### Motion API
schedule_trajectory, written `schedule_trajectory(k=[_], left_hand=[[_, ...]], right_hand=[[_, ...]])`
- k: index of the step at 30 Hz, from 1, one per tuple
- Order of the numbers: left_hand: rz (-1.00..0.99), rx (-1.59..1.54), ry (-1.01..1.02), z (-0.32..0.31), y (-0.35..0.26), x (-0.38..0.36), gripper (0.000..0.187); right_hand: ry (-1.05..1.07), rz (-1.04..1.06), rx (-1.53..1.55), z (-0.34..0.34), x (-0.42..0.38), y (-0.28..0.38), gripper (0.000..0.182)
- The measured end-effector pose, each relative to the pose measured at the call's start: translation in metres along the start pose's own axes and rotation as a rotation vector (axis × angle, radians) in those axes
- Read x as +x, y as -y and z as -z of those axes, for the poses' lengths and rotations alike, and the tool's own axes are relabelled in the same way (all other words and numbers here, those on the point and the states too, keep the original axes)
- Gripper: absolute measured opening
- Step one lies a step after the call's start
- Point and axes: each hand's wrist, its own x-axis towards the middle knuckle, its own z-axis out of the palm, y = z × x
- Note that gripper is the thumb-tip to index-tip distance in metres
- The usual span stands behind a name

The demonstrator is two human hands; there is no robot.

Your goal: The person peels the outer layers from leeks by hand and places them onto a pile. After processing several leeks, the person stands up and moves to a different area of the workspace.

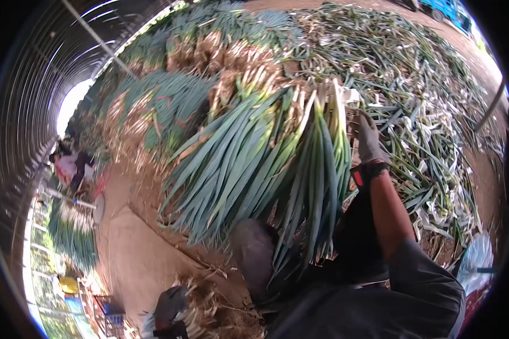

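Observation:
My right hand (369,140), in a grey glove with a dark band at the wrist, lies against the right side of a leafy bunch of green onions (322,147). Its fingers look stretched out beside the white stalks; the thumb side is partly hidden. Left of this bunch, more green onions (237,147) lie with roots away from me and green leaves toward me. Low in the view, a dark gloved shape that seems to be my left hand (172,304) is beside a clump of rooty onions (206,308). Its fingers cannot be made out.
Loose trimmed leaves (430,135) cover the ground to the right. More onion bundles (203,51) lie behind. At the left is another person (73,166), near a standing bundle (73,231). My knee (251,248) is in front; a plastic bag (476,257) lies at lower right.

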Motion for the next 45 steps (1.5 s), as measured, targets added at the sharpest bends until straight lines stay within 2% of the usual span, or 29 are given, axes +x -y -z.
schedule_trajectory(k=[1,2,3,4,5,6,7,8,9,11,13,14,15,16,19,20,23,25,27,28,31,35,36,38,39,40,41,43,45], left_hand=[[-0.223,0.217,0.046,-0.025,-0.050,0.014,0.032],[-0.275,0.229,0.127,-0.052,-0.098,0.031,0.035],[-0.280,-0.016,0.183,-0.094,-0.135,0.043,0.034],[-0.359,-0.019,0.317,-0.134,-0.187,0.049,0.035],[-0.551,0.096,0.439,-0.173,-0.221,0.069,0.038],[-0.364,0.058,0.513,-0.214,-0.246,0.091,0.041],[-0.579,0.268,0.513,-0.253,-0.261,0.138,0.043],[-0.893,0.482,0.392,-0.292,-0.289,0.155,0.049],[-0.923,0.583,0.303,-0.328,-0.317,0.167,0.055],[-0.907,0.761,0.143,-0.391,-0.365,0.194,0.055],[-1.040,1.000,-0.089,-0.439,-0.391,0.243,0.056],[-1.014,1.073,-0.152,-0.457,-0.403,0.254,0.052],[-0.991,1.145,-0.215,-0.472,-0.415,0.263,0.050],[-0.935,1.236,-0.229,-0.485,-0.424,0.272,0.054],[-0.737,1.242,-0.123,-0.505,-0.448,0.274,0.064],[-0.644,1.279,-0.038,-0.508,-0.454,0.273,0.075],[-0.600,1.165,-0.039,-0.522,-0.453,0.264,0.084],[-0.560,1.049,-0.046,-0.528,-0.449,0.265,0.095],[-0.505,1.003,0.002,-0.543,-0.454,0.283,0.106],[-0.473,0.921,-0.034,-0.551,-0.456,0.289,0.107],[-0.503,0.926,0.040,-0.555,-0.456,0.321,0.110],[-0.628,0.817,0.152,-0.539,-0.456,0.364,0.107],[-0.693,0.607,0.249,-0.530,-0.453,0.367,0.100],[-0.672,0.591,0.297,-0.517,-0.462,0.409,0.095],[-0.663,0.583,0.319,-0.505,-0.473,0.398,0.093],[-0.766,0.602,0.282,-0.491,-0.482,0.386,0.084],[-0.807,0.660,0.226,-0.471,-0.502,0.322,0.071],[-0.762,0.509,0.286,-0.443,-0.531,0.290,0.059],[-0.835,0.531,0.216,-0.410,-0.563,0.259,0.056]], right_hand=[[-0.051,0.024,-0.049,-0.002,-0.007,0.004,0.037],[-0.064,-0.003,-0.050,0.003,-0.008,0.001,0.037],[-0.074,-0.030,-0.051,0.012,-0.006,-0.005,0.037],[-0.101,-0.074,-0.025,0.019,-0.001,-0.013,0.037],[-0.126,-0.121,0.003,0.024,0.002,-0.020,0.037],[-0.068,-0.147,0.047,0.024,-0.001,-0.015,0.037],[-0.030,-0.130,0.009,0.023,-0.004,-0.009,0.037],[-0.006,-0.152,0.017,0.022,-0.003,-0.013,0.038],[0.018,-0.172,0.022,0.022,0.000,-0.017,0.038],[0.048,-0.241,-0.219,0.017,-0.001,-0.019,0.048],[0.061,-0.210,-0.288,0.006,-0.004,-0.022,0.052],[0.061,-0.152,-0.232,0.006,0.000,-0.043,0.055],[0.107,-0.228,-0.270,0.004,0.006,-0.043,0.056],[0.118,-0.185,-0.343,0.005,0.007,-0.043,0.057],[0.132,-0.116,-0.407,0.011,0.016,-0.057,0.060],[0.132,-0.123,-0.420,0.012,0.018,-0.055,0.061],[0.125,-0.214,-0.424,0.012,0.019,-0.041,0.062],[0.119,-0.125,-0.498,0.008,0.017,-0.047,0.062],[0.184,-0.207,-0.401,0.003,0.006,-0.027,0.061],[0.198,-0.162,-0.434,0.003,0.002,-0.027,0.059],[0.322,-0.008,-0.674,0.005,-0.006,-0.013,0.051],[0.365,0.094,-0.929,0.003,-0.013,-0.002,0.049],[0.366,0.124,-1.013,0.001,-0.017,-0.004,0.048],[0.383,0.153,-1.138,-0.004,-0.020,-0.008,0.049],[0.402,0.125,-1.197,-0.007,-0.021,-0.006,0.049],[0.420,0.097,-1.258,-0.010,-0.022,-0.003,0.049],[0.437,0.067,-1.318,-0.012,-0.024,-0.002,0.050],[0.423,0.085,-1.346,-0.013,-0.023,-0.010,0.051],[0.424,0.092,-1.352,-0.015,-0.025,-0.006,0.052]])
